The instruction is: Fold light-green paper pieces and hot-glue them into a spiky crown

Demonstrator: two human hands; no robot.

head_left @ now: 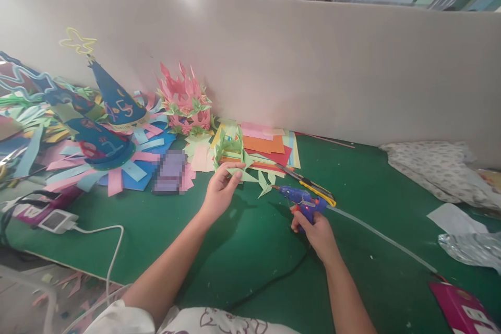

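Observation:
Pinched in my left hand (224,188) is a light-green folded paper crown (231,143), its pointed pieces standing upright in a ring. My right hand (317,229) is wrapped around a blue hot glue gun (299,197), whose nozzle points left. Close to the nozzle tip are loose green folded paper pieces (264,186) on the table. Behind the glue gun lies a yellow-and-black utility knife (313,188). A long clear glue stick (379,232) seems to run from the gun's rear to the right. My left fingers partly hide the crown's lower edge.
Coloured paper sheets (266,141) are stacked behind my hands. Pink paper crowns (187,99) and blue cone hats (117,96) stand at the left. A phone (169,171), a charger (58,221) and a magenta power strip (462,308) lie around. A pale partition (332,68) closes off the back.

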